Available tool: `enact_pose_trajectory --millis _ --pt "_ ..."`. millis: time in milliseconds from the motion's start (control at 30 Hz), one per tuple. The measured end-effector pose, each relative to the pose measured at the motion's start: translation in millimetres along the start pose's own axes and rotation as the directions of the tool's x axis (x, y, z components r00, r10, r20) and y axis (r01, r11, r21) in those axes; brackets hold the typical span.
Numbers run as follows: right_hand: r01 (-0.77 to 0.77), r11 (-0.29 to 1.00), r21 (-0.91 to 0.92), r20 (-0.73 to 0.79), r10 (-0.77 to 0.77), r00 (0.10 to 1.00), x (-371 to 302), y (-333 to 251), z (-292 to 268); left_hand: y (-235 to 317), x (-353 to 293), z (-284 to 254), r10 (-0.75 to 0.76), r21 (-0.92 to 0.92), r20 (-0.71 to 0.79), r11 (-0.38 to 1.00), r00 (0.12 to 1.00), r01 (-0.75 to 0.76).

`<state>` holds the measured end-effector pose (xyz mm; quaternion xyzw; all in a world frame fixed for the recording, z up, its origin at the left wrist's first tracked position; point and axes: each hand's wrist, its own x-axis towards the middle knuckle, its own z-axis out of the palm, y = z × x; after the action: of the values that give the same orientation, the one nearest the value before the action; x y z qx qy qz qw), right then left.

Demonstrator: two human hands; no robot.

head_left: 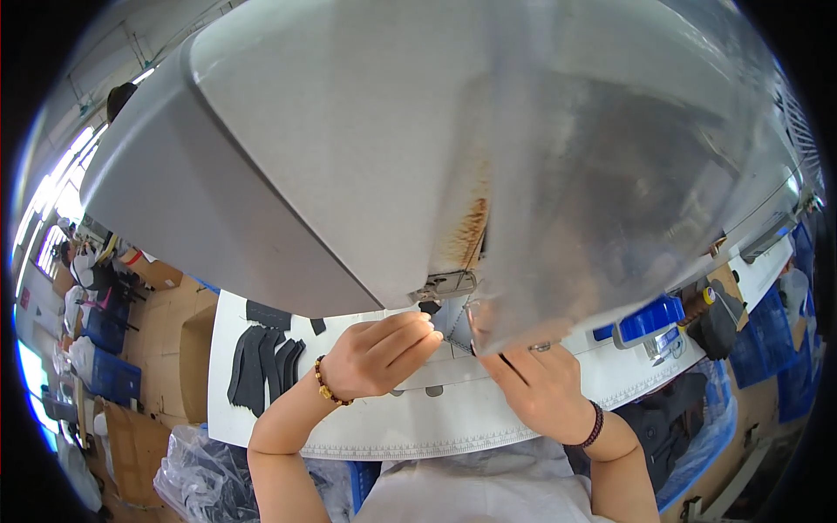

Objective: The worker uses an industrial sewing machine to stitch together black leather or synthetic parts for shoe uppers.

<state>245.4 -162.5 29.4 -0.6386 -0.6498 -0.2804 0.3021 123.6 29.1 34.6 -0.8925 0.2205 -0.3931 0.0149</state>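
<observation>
Machine head (pixel 418 139): large grey sewing-machine body filling the upper picture, seen from just above; rust-brown streak down its front edge near the needle end.
Needle area (pixel 449 286): metal presser parts below the rusty edge, directly above the gap between the two hands.
Left hand (pixel 379 353): palm down on the counter, just left of the needle area; fingers bunched together, tips pinched near a small dark piece; exact grip too small to tell.
Small dark piece (pixel 430 308): dark scrap at the left fingertips, right below the presser parts; shape unclear.
Right hand (pixel 536 383): resting on the counter just right of the needle, partly hidden under the machine head; fingers stretched forward and close together, tips out of sight, hold not discernible.
Wrists: beaded brown-and-gold bracelet (pixel 327 388) on the left, dark braided band (pixel 595 427) on the right.
Counter (pixel 418 427): white surface with a printed ruler scale along its near edge.
Dark cut pieces (pixel 261 357): fanned stack of long dark fabric strips lying well left of the left hand, a few smaller dark bits beside them.
Blue tray (pixel 649 318): plastic bin on the counter, right of the machine.
Plastic bag (pixel 205 479): clear, crumpled, lower left beside the counter.
</observation>
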Motion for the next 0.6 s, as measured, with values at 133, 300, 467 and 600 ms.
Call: enact_pose_trajectory --millis 133,300,467,600 --pt "-0.034 0.999 -0.007 0.075 0.034 0.997 -7.3 -1.9 1.8 -2.5 3.1 1.4 0.041 0.019 -0.015 0.999 0.999 -0.041" --pt "-0.041 0.999 -0.014 0.093 0.043 0.995 -5.2 1.2 -1.3 -1.8 4.6 2.2 0.075 0.088 -0.031 0.994 0.997 -0.072" --pt "-0.018 0.998 0.054 0.088 0.014 0.996 6.0 23.1 3.8 -4.5 5.8 5.8 -0.002 0.103 -0.031 0.995 1.0 0.006" --pt "0.015 0.998 0.059 0.1 -0.021 0.995 12.7 27.6 -3.9 -3.8 7.5 5.2 -0.071 0.083 0.012 0.994 0.997 0.07"
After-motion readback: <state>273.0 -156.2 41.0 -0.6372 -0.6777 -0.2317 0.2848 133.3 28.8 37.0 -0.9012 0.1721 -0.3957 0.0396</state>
